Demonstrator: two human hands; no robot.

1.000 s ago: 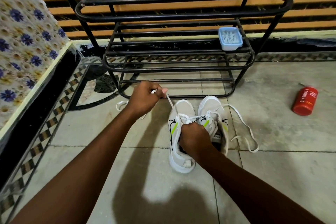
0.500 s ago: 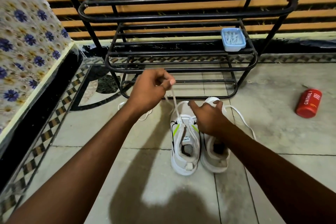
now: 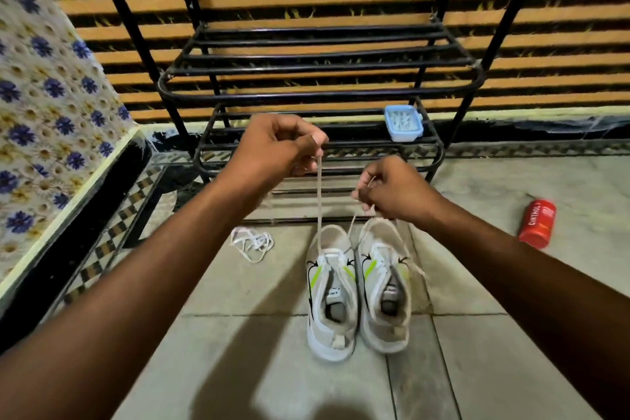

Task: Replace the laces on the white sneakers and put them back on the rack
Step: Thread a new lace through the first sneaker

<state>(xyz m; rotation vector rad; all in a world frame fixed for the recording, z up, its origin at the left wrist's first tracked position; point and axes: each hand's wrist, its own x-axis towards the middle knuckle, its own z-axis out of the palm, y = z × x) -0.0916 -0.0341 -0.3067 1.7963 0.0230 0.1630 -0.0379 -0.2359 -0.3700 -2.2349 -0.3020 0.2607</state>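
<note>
Both hands have risen since half a second ago: the left hand [image 3: 276, 147] now pinches a lace [image 3: 319, 201] taut above the left sneaker [image 3: 332, 297], and the right hand [image 3: 395, 193], earlier resting on the shoes, is closed on the other strand over the right sneaker [image 3: 385, 286]. Its fingertips and the lace ends are blurred. Both sneakers stand together on the floor before the rack [image 3: 317, 95], whose top is cut off. A loose lace [image 3: 252, 242] lies left.
</note>
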